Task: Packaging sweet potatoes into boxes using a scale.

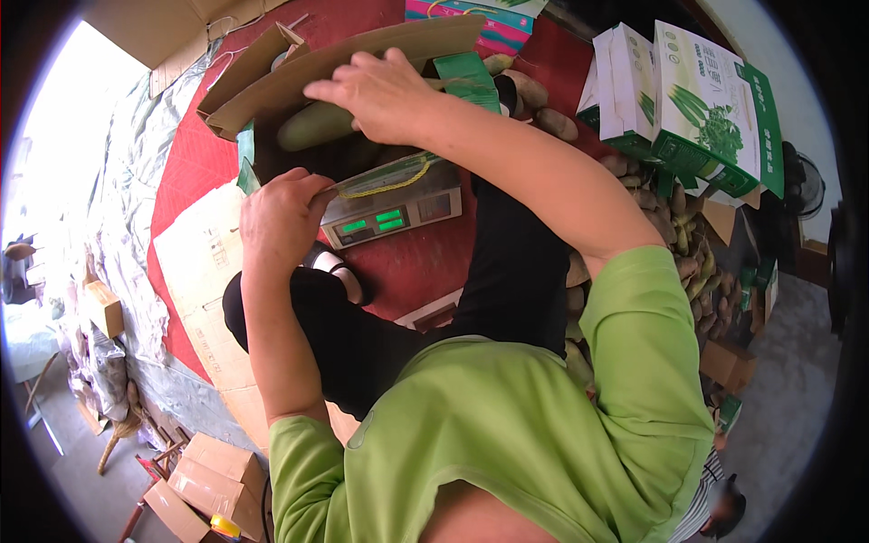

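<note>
An open carton [353,54] with green-printed flaps stands before me on a weighing scale [389,220] with lit green digits. Inside lies a long pale-green vegetable that looks like a radish [317,126]; the rest of the contents is in shadow. My left hand [279,214] is closed at the carton's near left corner, its thumb and fingers pinching the near flap's edge. A yellow cord handle [387,184] runs along that near side. Over the carton's opening, my right hand [385,95] has its fingers stretched out against the inside of the brown far flap.
Printed white-and-green cartons [701,109] stand at the far right. Heaps of radish-like roots [701,262] lie along the right. Flattened cardboard [204,271] covers part of the red floor sheet [186,181]. Brown boxes [213,475] sit at lower left; another person [720,507] is at lower right.
</note>
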`<state>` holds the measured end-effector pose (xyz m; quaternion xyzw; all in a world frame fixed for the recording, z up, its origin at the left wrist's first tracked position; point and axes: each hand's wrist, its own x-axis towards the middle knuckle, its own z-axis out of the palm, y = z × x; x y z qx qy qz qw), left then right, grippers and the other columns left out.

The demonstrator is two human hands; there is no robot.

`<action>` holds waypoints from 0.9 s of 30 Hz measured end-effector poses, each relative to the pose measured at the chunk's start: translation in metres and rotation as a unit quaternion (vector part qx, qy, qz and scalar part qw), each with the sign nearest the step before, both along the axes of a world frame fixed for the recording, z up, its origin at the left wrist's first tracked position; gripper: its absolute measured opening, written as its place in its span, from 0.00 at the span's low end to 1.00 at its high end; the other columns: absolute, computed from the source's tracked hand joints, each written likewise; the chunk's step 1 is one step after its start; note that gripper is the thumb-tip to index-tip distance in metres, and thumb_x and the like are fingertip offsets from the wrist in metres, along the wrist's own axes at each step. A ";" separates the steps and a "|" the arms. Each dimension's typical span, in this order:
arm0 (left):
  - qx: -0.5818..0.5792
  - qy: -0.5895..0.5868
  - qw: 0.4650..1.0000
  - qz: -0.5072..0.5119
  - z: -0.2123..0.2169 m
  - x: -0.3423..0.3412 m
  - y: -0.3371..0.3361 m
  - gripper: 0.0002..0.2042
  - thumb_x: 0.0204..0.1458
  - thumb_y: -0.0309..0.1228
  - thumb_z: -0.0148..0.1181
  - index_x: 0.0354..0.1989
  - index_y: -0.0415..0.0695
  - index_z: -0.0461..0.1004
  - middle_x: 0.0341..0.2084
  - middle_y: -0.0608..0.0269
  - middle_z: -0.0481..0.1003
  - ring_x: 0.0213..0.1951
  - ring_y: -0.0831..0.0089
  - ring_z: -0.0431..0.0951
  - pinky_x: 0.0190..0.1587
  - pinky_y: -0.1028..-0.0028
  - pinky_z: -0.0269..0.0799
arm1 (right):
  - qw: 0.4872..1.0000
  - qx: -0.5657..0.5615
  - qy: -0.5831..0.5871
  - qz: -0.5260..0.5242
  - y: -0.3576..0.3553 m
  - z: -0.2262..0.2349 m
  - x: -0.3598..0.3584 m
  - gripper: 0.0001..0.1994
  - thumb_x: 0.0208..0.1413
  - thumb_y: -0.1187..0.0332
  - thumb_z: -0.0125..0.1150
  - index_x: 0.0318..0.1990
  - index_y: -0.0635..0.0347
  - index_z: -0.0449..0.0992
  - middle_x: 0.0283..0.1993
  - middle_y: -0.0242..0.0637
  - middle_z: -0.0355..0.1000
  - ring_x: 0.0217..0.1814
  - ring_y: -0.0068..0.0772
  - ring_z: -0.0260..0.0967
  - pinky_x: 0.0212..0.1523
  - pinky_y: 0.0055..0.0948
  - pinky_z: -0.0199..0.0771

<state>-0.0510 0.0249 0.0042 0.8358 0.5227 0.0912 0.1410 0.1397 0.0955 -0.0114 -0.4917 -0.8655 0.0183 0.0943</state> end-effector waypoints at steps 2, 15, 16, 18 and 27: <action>0.003 -0.009 1.000 -0.002 -0.001 0.000 0.000 0.05 0.50 0.34 0.59 0.31 0.50 0.80 0.25 0.64 0.74 0.31 0.60 0.76 0.33 0.63 0.70 | 0.999 0.029 0.023 -0.005 0.004 -0.003 0.006 0.26 0.46 0.67 0.64 0.57 0.42 0.71 0.48 0.31 0.73 0.55 0.38 0.66 0.51 0.43 0.65; -0.002 -0.011 1.000 0.011 0.001 0.007 0.001 0.07 0.49 0.32 0.61 0.35 0.47 0.80 0.28 0.62 0.76 0.33 0.58 0.77 0.35 0.64 0.71 | 0.852 -0.032 0.410 -0.324 -0.112 -0.076 0.241 0.16 0.50 0.68 0.64 0.47 0.58 0.76 0.38 0.40 0.78 0.40 0.30 0.76 0.42 0.28 0.75; -0.004 -0.008 1.000 0.029 0.001 0.009 0.000 0.07 0.48 0.32 0.61 0.35 0.47 0.80 0.28 0.62 0.76 0.33 0.59 0.77 0.35 0.65 0.71 | 0.843 -0.030 0.409 -0.347 -0.131 -0.100 0.258 0.16 0.50 0.68 0.64 0.47 0.58 0.76 0.38 0.39 0.78 0.40 0.30 0.76 0.41 0.28 0.75; -0.010 -0.005 0.999 0.032 0.003 0.011 0.001 0.07 0.48 0.31 0.61 0.36 0.46 0.80 0.29 0.62 0.77 0.33 0.59 0.77 0.35 0.65 0.71 | 0.832 -0.062 0.380 -0.400 -0.175 -0.149 0.290 0.16 0.49 0.68 0.65 0.46 0.58 0.76 0.37 0.41 0.78 0.40 0.34 0.77 0.41 0.30 0.75; 0.020 -0.030 0.999 0.023 -0.003 0.008 0.000 0.07 0.47 0.28 0.63 0.35 0.43 0.79 0.25 0.61 0.74 0.26 0.61 0.75 0.31 0.70 0.68 | 0.762 -0.138 0.112 -0.623 -0.328 -0.259 0.304 0.22 0.44 0.64 0.67 0.50 0.58 0.74 0.50 0.48 0.71 0.54 0.53 0.66 0.51 0.45 0.70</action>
